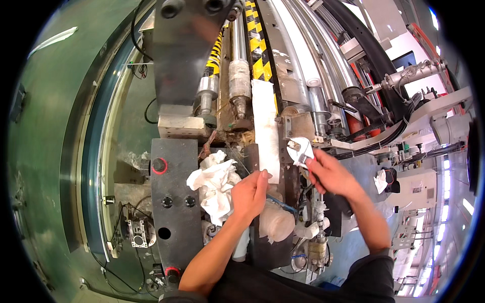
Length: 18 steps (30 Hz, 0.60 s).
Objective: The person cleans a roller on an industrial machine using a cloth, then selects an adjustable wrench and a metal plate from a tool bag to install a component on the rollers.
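Head camera looks down, close over machine [222,101].

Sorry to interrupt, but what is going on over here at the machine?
A person is working on a large machine. Their right hand holds an adjustable wrench up near a metal bracket. Their left hand pinches the lower end of a white strip, beside a crumpled white rag on the black control panel.

Shiny adjustable wrench [300,150], head up
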Available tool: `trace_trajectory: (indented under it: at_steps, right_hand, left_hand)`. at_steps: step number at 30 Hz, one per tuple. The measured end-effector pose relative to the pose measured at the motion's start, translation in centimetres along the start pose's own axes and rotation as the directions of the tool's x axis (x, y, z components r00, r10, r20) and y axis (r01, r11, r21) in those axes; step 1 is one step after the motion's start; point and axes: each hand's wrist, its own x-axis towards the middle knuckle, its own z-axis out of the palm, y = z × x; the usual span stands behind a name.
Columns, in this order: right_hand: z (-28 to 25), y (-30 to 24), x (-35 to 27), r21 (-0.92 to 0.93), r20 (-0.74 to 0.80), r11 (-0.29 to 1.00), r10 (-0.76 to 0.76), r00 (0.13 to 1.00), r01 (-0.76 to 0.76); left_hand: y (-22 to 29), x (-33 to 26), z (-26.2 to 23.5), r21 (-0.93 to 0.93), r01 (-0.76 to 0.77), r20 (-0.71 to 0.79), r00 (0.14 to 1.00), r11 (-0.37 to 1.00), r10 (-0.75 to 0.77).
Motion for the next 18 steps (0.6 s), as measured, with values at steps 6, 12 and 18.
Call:
trace_trajectory:
  at_steps: [6,12,18]
  right_hand:
    - [-1.4,-5.3,4.7,-0.433,-0.031,0.899,0.056,0.998,-0.064]
    - [-0.9,-6.7,9.6,-0.545,-0.075,0.791,0.284,0.956,-0.277]
    - [-0.4,-7.6,11.3,-0.526,-0.158,0.76,0.352,0.922,-0.381]
  left_hand:
    - [-0.1,0.5,-0.8,-0.036,-0.094,-0.062,0.994,0.995,0.092]
    - [-0.8,1.2,-1.2,0.033,-0.075,-0.124,0.989,0.997,0.078]
    - [0.1,1.9,-2.7,-0.055,0.023,-0.092,0.995,0.998,-0.028]
